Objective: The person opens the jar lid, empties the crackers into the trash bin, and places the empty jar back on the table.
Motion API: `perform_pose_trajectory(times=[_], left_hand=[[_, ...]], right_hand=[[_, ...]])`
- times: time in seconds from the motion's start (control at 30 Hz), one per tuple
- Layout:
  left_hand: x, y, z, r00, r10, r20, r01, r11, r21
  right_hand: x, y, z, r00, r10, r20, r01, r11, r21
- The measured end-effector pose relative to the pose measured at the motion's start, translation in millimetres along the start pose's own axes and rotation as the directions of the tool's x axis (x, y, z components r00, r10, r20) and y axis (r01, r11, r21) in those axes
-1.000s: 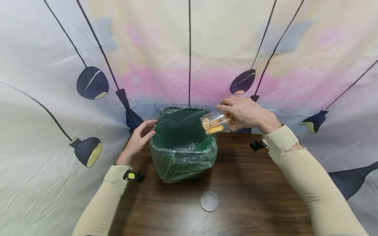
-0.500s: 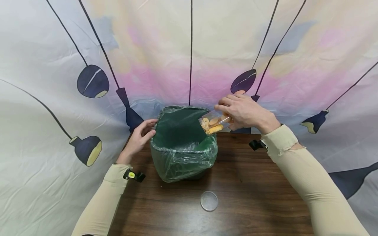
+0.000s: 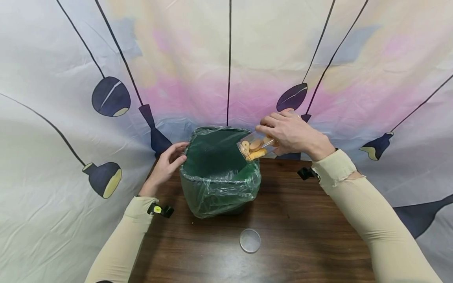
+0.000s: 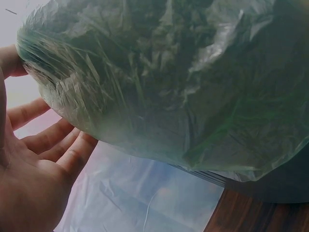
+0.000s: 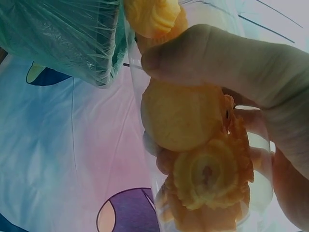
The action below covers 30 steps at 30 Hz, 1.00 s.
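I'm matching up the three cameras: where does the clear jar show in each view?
Head: right of centre, the clear jar tilts in the right hand, its mouth by the bagged bin's right rim.
Left wrist: not in it.
Right wrist: large, spanning top to bottom through the middle.
Shared landmark: the bin, central in head, upper left wrist view, top left in right wrist.

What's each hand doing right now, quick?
Left hand: open, fingers touching the bag.
Right hand: holding the jar of cookies.
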State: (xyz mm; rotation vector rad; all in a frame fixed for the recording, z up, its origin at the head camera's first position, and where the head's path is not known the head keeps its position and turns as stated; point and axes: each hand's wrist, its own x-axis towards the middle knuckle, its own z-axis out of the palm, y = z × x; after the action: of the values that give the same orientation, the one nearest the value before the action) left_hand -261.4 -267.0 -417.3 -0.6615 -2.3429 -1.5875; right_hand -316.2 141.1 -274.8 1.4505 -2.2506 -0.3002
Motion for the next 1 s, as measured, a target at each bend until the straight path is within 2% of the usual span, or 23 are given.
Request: perform_pose_trajectory(times=[0.5,0.8,1.0], left_hand=[[1.0,-1.0,2.2,1.000,0.005,-0.004,-0.005,1.000,-0.012],[0.3,0.5,2.3,1.000,0.003,-0.001,-0.003,1.000,-0.011],[0.2,-2.5,1.8,1.000,0.005,-0.011,-0.005,1.000,-0.010]], right_hand=[[-0.9,0.6,-2.1,1.000,0.008,-0.001,-0.008,1.000,-0.022],[-1.3,1.3,4.8,0.999,-0.009,-0.048,0.011,0.999,0.040],[-0.9,3.3,6.1,0.996,0.010,-0.090,-0.002,0.996,0.091]])
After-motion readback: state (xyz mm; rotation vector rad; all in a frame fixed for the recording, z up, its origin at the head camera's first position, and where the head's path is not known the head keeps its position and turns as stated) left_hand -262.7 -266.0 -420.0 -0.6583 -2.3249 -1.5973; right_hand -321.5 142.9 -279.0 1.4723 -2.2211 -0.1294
